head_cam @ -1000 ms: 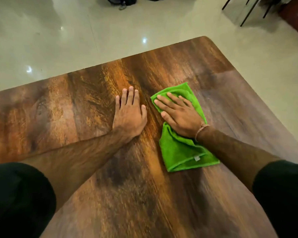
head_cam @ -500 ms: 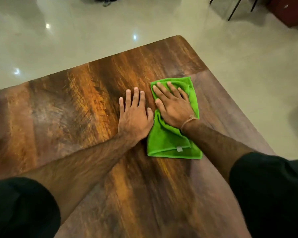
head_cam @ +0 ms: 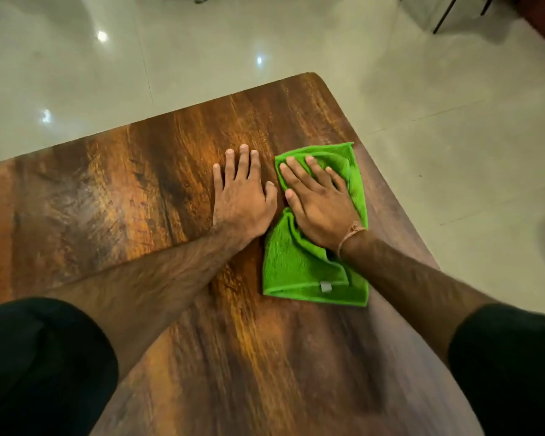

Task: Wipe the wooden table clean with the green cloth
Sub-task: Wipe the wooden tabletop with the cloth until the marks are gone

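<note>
While the left hand [head_cam: 243, 202] stays flat, the right hand [head_cam: 321, 209], also flat, has slid the green cloth [head_cam: 296, 272] beside it.

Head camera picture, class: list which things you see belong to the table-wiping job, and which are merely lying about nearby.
Part of the job:
green cloth, pressed flat under the right hand
wooden table
left hand, resting flat on the table

Just there:
tiled floor
dark furniture legs at the top right
thread band on the right wrist
</note>
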